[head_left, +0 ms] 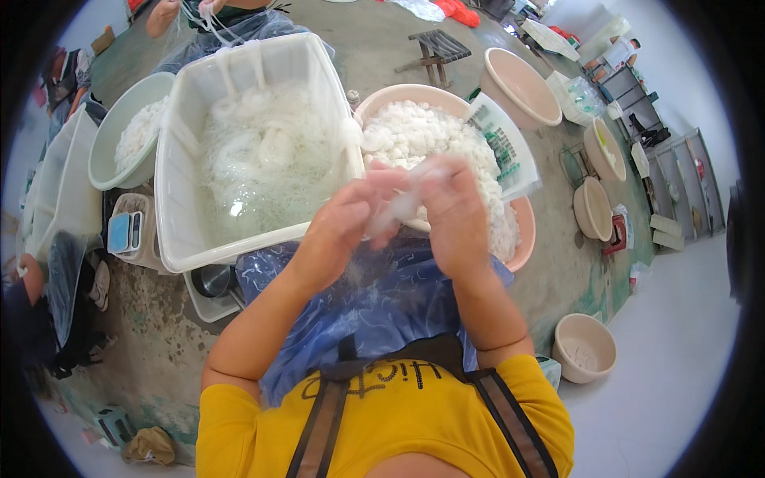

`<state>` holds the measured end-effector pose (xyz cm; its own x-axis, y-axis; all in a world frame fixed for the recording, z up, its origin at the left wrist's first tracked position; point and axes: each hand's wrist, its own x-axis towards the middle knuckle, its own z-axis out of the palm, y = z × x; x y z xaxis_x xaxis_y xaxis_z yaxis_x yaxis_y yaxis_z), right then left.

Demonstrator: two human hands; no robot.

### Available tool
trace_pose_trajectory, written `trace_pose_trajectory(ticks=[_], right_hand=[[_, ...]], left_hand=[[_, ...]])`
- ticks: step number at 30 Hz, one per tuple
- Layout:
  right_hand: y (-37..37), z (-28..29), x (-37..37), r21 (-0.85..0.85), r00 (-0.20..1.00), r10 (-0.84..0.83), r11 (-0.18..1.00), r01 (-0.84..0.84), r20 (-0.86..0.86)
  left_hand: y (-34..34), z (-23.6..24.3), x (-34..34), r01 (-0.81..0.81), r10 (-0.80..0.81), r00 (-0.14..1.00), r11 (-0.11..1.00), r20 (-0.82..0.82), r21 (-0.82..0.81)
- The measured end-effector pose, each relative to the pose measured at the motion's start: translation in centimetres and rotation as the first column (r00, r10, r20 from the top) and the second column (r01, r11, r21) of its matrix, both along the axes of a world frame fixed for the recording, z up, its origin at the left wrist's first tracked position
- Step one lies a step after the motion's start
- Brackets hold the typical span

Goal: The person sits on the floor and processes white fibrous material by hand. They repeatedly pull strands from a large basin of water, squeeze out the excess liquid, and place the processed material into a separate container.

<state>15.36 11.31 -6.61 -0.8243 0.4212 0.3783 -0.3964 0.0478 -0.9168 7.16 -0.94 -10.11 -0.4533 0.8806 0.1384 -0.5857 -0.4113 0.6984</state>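
Note:
Between my two hands, above my lap, hangs a wet, translucent white wad of fibre (pixel 396 209), smeared by motion. My left hand (pixel 344 221) has its fingers closed on one side of it, my right hand (pixel 456 217) on the other. Left of them stands a white rectangular tub (pixel 239 253) of water with loose white fibre (pixel 267 147) floating in it. Just beyond my hands a peach basin (pixel 524 231) is heaped with white lumps (pixel 418 131) that look like cocoons. A white sheet with green print (pixel 504 147) leans over its right side.
A pale green basin (pixel 102 151) of white lumps and a small blue-topped device (pixel 125 233) are left of the tub. A pan (pixel 213 280) lies below it. Peach basins (pixel 518 92) and a folding stool (pixel 437 54) stand farther right. Another person's hands (pixel 165 16) hold fibre across the tub.

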Motion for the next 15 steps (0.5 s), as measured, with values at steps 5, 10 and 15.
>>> trace_pose_trajectory(ticks=[5,10,15], right_hand=[[0.0,0.9,-0.9,-0.514,0.991,0.042,0.852,-0.100,-0.123],[-0.1,0.9,-0.8,-0.658,0.995,-0.004,0.751,-0.064,-0.101],[-0.5,0.1,-1.4,-0.661,0.998,0.057,0.749,-0.044,-0.001]], left_hand=[[0.7,-3.7,1.2,0.051,-0.054,0.994,0.998,0.100,0.026],[-1.0,-4.7,-1.5,-0.631,-0.171,0.030,0.761,-0.985,-0.152],[0.7,-2.3,0.1,-0.625,0.257,0.430,0.777,-0.865,-0.080]])
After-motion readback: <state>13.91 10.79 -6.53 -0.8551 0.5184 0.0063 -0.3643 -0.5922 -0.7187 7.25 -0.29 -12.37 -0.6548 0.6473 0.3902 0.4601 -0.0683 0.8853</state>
